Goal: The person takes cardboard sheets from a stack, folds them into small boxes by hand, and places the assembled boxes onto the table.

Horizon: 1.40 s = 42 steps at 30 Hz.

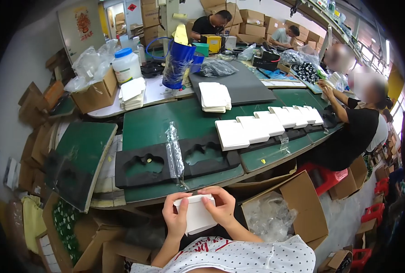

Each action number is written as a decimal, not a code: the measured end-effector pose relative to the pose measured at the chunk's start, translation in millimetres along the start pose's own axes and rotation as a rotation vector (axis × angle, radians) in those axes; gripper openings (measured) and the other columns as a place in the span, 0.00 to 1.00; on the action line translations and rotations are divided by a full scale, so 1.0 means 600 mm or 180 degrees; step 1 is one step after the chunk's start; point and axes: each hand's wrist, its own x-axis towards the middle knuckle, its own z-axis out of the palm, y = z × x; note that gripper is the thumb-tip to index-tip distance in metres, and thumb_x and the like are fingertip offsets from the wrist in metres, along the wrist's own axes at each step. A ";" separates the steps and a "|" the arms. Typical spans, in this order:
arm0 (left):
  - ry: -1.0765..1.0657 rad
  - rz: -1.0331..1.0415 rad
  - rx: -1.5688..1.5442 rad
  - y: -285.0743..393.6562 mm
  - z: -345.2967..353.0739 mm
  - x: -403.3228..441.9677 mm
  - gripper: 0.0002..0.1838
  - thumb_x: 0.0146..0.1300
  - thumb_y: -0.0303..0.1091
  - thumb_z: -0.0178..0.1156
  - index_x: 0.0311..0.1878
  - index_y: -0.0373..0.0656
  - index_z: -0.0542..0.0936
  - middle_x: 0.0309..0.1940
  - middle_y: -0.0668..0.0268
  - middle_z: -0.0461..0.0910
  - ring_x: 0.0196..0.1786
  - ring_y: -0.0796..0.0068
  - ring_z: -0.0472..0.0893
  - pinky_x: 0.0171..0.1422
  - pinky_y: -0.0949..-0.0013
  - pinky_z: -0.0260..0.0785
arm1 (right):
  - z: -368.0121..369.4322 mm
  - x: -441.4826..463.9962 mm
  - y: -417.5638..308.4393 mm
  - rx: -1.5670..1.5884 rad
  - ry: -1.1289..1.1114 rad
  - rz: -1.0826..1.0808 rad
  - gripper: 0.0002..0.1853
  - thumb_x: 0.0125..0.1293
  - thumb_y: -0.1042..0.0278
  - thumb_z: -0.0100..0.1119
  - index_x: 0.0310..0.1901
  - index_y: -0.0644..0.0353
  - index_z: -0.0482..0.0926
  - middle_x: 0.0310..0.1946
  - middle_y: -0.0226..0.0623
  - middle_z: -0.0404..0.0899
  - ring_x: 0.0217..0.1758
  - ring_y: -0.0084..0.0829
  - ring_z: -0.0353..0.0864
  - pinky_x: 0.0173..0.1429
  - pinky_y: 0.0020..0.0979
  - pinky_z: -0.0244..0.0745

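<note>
A small white box (197,219) is held between both hands, low in front of my body. My left hand (177,214) grips its left side, fingers at the top edge. On the right side, my right hand (221,208) holds it with thumb and fingers. Just beyond lies a black foam insert (127,172) with shaped cutouts on the green table (141,109), with a strip of clear tape (173,154) across it. To its right a row of white boxes (232,134) overlaps along the table. A stack of white pieces (214,95) sits farther back.
At the back left are a cardboard box (93,96), a blue-lidded tub (127,68) and a blue container (176,68). An open carton (302,204) with plastic bags stands at lower right. A co-worker (361,123) sits at the right; others work behind.
</note>
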 end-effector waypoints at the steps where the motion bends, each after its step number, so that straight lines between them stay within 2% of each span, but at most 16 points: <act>1: 0.0122 -0.0191 -0.0279 0.013 0.005 0.002 0.07 0.61 0.29 0.52 0.40 0.36 0.72 0.34 0.62 0.77 0.36 0.78 0.75 0.41 0.77 0.66 | 0.001 0.000 -0.002 -0.0001 -0.0017 0.0011 0.09 0.53 0.83 0.56 0.37 0.70 0.74 0.38 0.44 0.76 0.43 0.30 0.76 0.49 0.28 0.69; 4: 0.0171 -0.0666 -0.0708 0.023 -0.001 0.003 0.06 0.61 0.29 0.52 0.38 0.36 0.72 0.34 0.61 0.78 0.36 0.78 0.75 0.42 0.77 0.66 | 0.005 -0.003 -0.013 -0.0082 -0.0030 0.0184 0.08 0.54 0.84 0.54 0.38 0.70 0.73 0.37 0.44 0.77 0.43 0.30 0.76 0.49 0.28 0.69; 6: 0.0010 -0.0382 -0.0399 0.020 -0.009 0.000 0.05 0.59 0.27 0.54 0.37 0.36 0.73 0.35 0.59 0.78 0.38 0.76 0.76 0.45 0.75 0.67 | 0.009 -0.006 -0.023 0.0052 0.0097 0.0555 0.09 0.54 0.84 0.54 0.38 0.70 0.73 0.36 0.44 0.77 0.43 0.31 0.76 0.49 0.28 0.69; 12: -0.0227 0.0149 -0.0488 0.016 -0.012 -0.011 0.12 0.48 0.26 0.63 0.35 0.38 0.72 0.41 0.54 0.75 0.44 0.68 0.74 0.51 0.68 0.64 | 0.002 0.005 -0.025 0.0007 -0.0087 -0.0272 0.06 0.52 0.83 0.57 0.33 0.68 0.73 0.40 0.47 0.75 0.43 0.32 0.76 0.49 0.29 0.70; 17: -0.0054 0.0266 -0.0524 -0.004 -0.022 -0.023 0.09 0.46 0.24 0.66 0.29 0.38 0.75 0.40 0.53 0.77 0.42 0.69 0.76 0.47 0.70 0.66 | 0.003 0.017 -0.031 -0.0109 -0.0319 -0.0538 0.10 0.43 0.79 0.67 0.21 0.65 0.72 0.41 0.51 0.74 0.39 0.41 0.79 0.42 0.33 0.76; 19: -0.0001 0.0265 -0.0441 -0.002 -0.021 -0.022 0.07 0.48 0.26 0.65 0.26 0.38 0.76 0.38 0.54 0.77 0.42 0.69 0.76 0.48 0.70 0.65 | -0.004 0.023 -0.027 -0.0210 -0.0470 -0.0799 0.10 0.45 0.74 0.66 0.21 0.65 0.73 0.40 0.51 0.74 0.39 0.40 0.80 0.42 0.33 0.76; 21: 0.0237 0.0078 -0.0610 0.002 -0.015 -0.020 0.06 0.50 0.28 0.64 0.28 0.38 0.76 0.39 0.54 0.77 0.43 0.69 0.75 0.49 0.69 0.64 | -0.028 0.043 -0.026 -0.0750 -0.0563 -0.1154 0.14 0.49 0.61 0.64 0.21 0.64 0.75 0.39 0.49 0.76 0.40 0.38 0.79 0.42 0.32 0.74; 22: 0.0367 -0.0020 -0.0694 0.003 -0.013 -0.017 0.06 0.50 0.29 0.63 0.28 0.38 0.76 0.39 0.55 0.77 0.44 0.68 0.75 0.50 0.68 0.64 | -0.046 0.068 -0.022 -0.1051 -0.0418 -0.1445 0.16 0.51 0.56 0.61 0.27 0.64 0.77 0.40 0.46 0.76 0.42 0.38 0.78 0.44 0.32 0.72; 24: 0.0550 -0.0246 -0.0757 -0.001 -0.024 -0.007 0.11 0.55 0.31 0.59 0.41 0.36 0.74 0.44 0.56 0.75 0.48 0.68 0.73 0.56 0.67 0.61 | -0.099 0.132 -0.046 -0.2321 -0.0141 -0.1396 0.23 0.42 0.64 0.69 0.42 0.61 0.76 0.41 0.39 0.77 0.48 0.39 0.74 0.48 0.36 0.70; 25: 0.0551 -0.0426 -0.0820 0.005 -0.030 0.000 0.13 0.57 0.30 0.56 0.45 0.37 0.72 0.46 0.55 0.74 0.48 0.68 0.73 0.56 0.67 0.62 | -0.139 0.175 -0.047 -0.2956 -0.0409 -0.1489 0.27 0.39 0.67 0.71 0.46 0.58 0.75 0.47 0.37 0.75 0.57 0.41 0.69 0.57 0.39 0.63; 26: 0.0555 -0.0599 -0.0886 0.011 -0.036 0.008 0.15 0.59 0.29 0.54 0.50 0.37 0.70 0.48 0.55 0.73 0.48 0.69 0.74 0.56 0.68 0.63 | -0.179 0.216 -0.051 -0.3794 -0.0838 -0.1552 0.29 0.40 0.64 0.70 0.49 0.57 0.74 0.53 0.36 0.71 0.64 0.41 0.59 0.67 0.43 0.49; 27: 0.0409 -0.0760 -0.1119 0.015 -0.041 0.016 0.18 0.62 0.29 0.49 0.55 0.38 0.65 0.51 0.55 0.70 0.49 0.70 0.73 0.55 0.69 0.64 | -0.215 0.252 -0.045 -0.4046 -0.1207 -0.1444 0.28 0.42 0.61 0.68 0.48 0.58 0.74 0.55 0.38 0.69 0.68 0.37 0.52 0.70 0.45 0.39; 28: 0.0438 -0.0897 -0.1188 0.017 -0.042 0.022 0.19 0.64 0.31 0.46 0.57 0.38 0.63 0.51 0.55 0.70 0.51 0.69 0.72 0.54 0.69 0.66 | -0.245 0.283 -0.035 -0.4147 -0.1524 -0.1134 0.30 0.40 0.59 0.69 0.49 0.59 0.74 0.56 0.38 0.68 0.67 0.38 0.54 0.70 0.46 0.37; 32: 0.0552 -0.1472 -0.1875 0.004 -0.045 0.044 0.20 0.67 0.34 0.40 0.60 0.40 0.59 0.53 0.57 0.68 0.54 0.69 0.71 0.57 0.67 0.64 | -0.284 0.343 -0.021 -0.4379 -0.2504 0.0221 0.32 0.37 0.57 0.70 0.48 0.61 0.75 0.50 0.42 0.73 0.59 0.36 0.66 0.70 0.41 0.42; 36: 0.0787 -0.1732 -0.2171 -0.033 -0.048 0.055 0.20 0.68 0.35 0.38 0.62 0.42 0.58 0.55 0.59 0.66 0.56 0.70 0.68 0.59 0.66 0.61 | -0.297 0.340 -0.015 -0.4114 -0.2657 -0.0074 0.34 0.33 0.57 0.71 0.48 0.61 0.75 0.49 0.42 0.73 0.56 0.39 0.68 0.70 0.40 0.44; 42: 0.0975 -0.1951 -0.3037 -0.036 -0.045 0.057 0.25 0.62 0.25 0.44 0.63 0.44 0.54 0.57 0.58 0.61 0.60 0.61 0.62 0.62 0.56 0.58 | -0.311 0.342 -0.004 -0.4081 -0.2799 -0.0164 0.32 0.35 0.60 0.70 0.47 0.62 0.75 0.49 0.42 0.73 0.58 0.36 0.67 0.70 0.39 0.46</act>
